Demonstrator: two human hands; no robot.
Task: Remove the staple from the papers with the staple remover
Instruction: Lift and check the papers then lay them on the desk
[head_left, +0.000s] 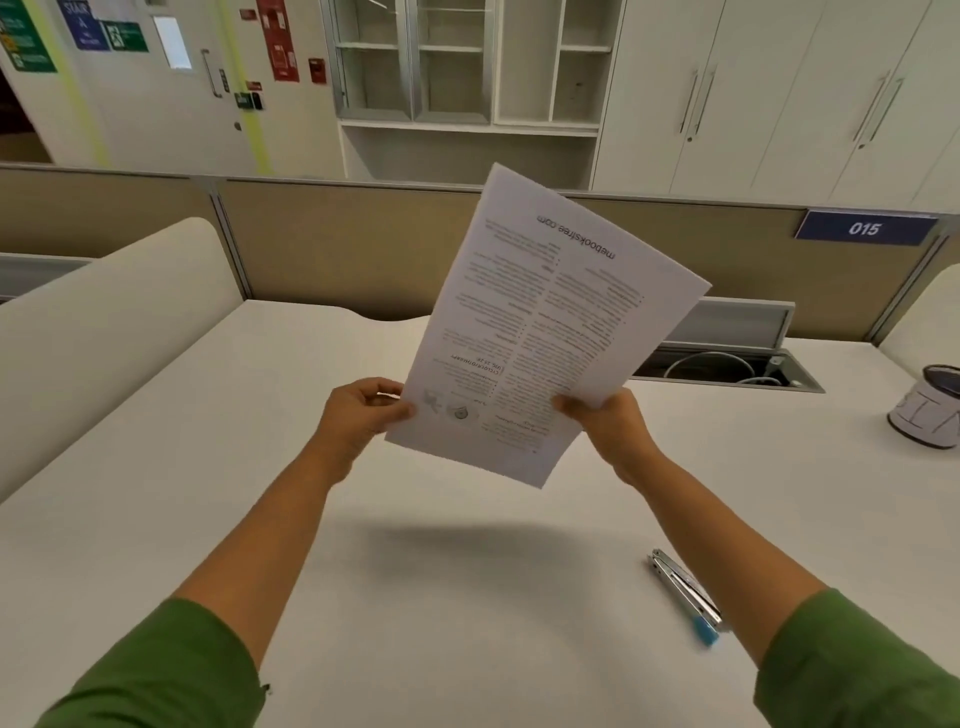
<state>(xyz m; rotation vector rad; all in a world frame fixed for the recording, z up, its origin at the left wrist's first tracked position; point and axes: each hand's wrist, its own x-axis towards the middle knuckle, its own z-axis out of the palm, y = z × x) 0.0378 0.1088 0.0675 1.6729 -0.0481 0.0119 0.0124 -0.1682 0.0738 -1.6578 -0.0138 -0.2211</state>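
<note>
Green sleeves (171, 670) sit lowest in view, both forearms reaching forward over the white counter (156, 493). Left hand (358, 415) pinches the papers (545, 332) at their near left corner, thumb on top, fingers curled behind. Right hand (608, 421) grips the near right edge the same way. Papers are held up off the counter between the two hands, tilted away, printed text upside down to the wearer, shadow on the counter below.

Staple remover (685, 592) lies flat on the counter, nearer than the right hand and just inside the right forearm, touched by neither hand.

Progress: early. Papers are in hand, tool not yet picked up. Staple itself too small to tell; can't say which corner holds it. Left to do, by my read: free one hand, take the remover, hook the staple, pull it.

Materials: papers are thin white sheets, stiff enough to stand up with only a slight bend. Remover is slim, flat, shiny metal, long and narrow, blue plastic tip at the near end. Counter is matte, smooth, off-white.

Beyond and well right of the right hand: a paper-wrapped can (927, 410) and an open cable tray (727, 364) with cords.
</note>
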